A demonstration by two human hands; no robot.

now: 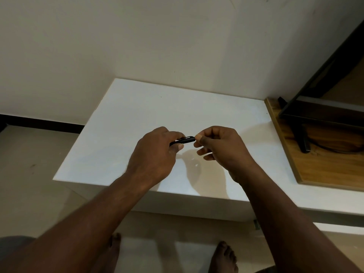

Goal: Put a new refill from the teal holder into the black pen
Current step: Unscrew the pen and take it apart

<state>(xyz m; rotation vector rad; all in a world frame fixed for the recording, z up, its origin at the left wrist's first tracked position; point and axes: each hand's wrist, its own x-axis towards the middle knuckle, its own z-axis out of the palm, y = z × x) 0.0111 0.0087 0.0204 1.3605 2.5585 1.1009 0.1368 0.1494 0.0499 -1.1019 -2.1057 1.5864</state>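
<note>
Black pen [184,140] held in the air between two hands, a little above the middle of the white desk [128,115]. The fingers [178,147] of the left hand [155,154] are curled round the pen's left part and hide most of the barrel, so only a short dark length with a clip-like edge shows between the hands. The thumb and forefinger of the right hand [222,148] pinch the pen's right end, with the remaining fingers loosely bent below and holding nothing else. The pen's long axis runs nearly level, left to right across the view, with its right end slightly higher; from the left fingers the free end points right, straight into the right hand's pinch. Both hands touch the pen. The left carries it, and the right is the one placed on the end where, by judgement, a cap or end piece would be twisted or pulled along that axis to open the barrel. Whether the barrel is already parted cannot be told. Count: one pen, two hands, no refill and no teal holder in view; the holder therefore lies somewhere outside the frame. Outward from the hands, the desk carries a few pale specks too small to identify. On the right, a wooden board [325,170] abuts the desk and bears a dark stand [303,142]. Behind is a plain wall [137,36]; below are the floor [29,184] and the person's bare feet.
</note>
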